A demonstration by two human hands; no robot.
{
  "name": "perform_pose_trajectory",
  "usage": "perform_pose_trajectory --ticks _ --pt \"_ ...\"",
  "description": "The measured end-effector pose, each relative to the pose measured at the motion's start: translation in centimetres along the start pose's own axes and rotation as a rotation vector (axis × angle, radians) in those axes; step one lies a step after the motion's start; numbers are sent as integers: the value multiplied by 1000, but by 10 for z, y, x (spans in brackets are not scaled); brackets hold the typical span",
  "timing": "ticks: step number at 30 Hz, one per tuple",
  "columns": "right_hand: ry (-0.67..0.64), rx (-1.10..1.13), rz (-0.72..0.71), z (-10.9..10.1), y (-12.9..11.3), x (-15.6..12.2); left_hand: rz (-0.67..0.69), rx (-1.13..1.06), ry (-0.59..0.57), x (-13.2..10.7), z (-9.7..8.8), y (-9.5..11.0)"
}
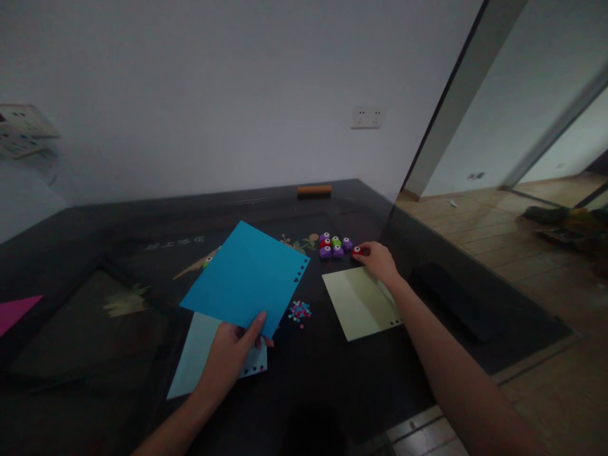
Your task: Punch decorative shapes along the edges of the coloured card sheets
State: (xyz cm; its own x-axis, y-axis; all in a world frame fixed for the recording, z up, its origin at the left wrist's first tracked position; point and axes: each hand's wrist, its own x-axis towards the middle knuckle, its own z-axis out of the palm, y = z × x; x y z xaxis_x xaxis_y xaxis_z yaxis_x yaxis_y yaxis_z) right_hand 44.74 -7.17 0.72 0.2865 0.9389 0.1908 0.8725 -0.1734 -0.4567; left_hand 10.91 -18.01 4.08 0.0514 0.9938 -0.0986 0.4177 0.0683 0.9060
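My left hand [240, 348] pinches a bright blue sheet of paper [244, 275] near its lower corner, raised over the table. A row of small shaped holes runs along the sheet's right edge. Beneath it lies a pale blue sheet [192, 354], partly covered, with punched holes at its lower edge. The fingers of my right hand [377, 258] close on a small red craft punch [357, 251]. Several purple, green and red craft punches [331, 246] stand grouped just left of it. A pale yellow sheet [356, 301] with a few holes at its lower right lies below my right hand.
Small coloured paper cut-outs [299, 311] are heaped on the dark table [313, 373]. An orange-brown roll [314, 190] lies near the wall. At the left is a pink sheet [16, 311], and a black oblong object [456, 301] lies at the right.
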Motion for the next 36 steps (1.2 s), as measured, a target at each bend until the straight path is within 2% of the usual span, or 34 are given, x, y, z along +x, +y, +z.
perform_pose_trajectory --ticks 8,17,22,26,27,28,30,32,34,36 --pt "-1 -53 -113 7 -8 0 -18 90 -12 -4 -1 4" --pt "4 -26 -142 9 -13 1 -51 103 12 -4 -1 5" --pt "34 54 -128 -3 -13 -1 -27 94 20 -2 -2 2" --pt "114 282 -148 -20 -32 -12 -11 108 -5 -2 -2 -2" --pt "79 382 -164 -23 -40 -16 -14 111 -11 -2 -2 -3" --pt "-9 513 -187 -26 -49 -22 -19 112 -15 -3 -2 -3" --pt "-223 777 -226 -30 -69 -34 -27 104 -30 -4 -2 -2" --pt "-438 937 -247 -33 -85 -47 -25 97 -58 -4 -2 -2" --pt "-512 1014 -255 -32 -96 -57 -1 101 -90 -4 -1 -4" --pt "-501 1035 -254 -30 -100 -63 42 113 -123 -4 1 -6"
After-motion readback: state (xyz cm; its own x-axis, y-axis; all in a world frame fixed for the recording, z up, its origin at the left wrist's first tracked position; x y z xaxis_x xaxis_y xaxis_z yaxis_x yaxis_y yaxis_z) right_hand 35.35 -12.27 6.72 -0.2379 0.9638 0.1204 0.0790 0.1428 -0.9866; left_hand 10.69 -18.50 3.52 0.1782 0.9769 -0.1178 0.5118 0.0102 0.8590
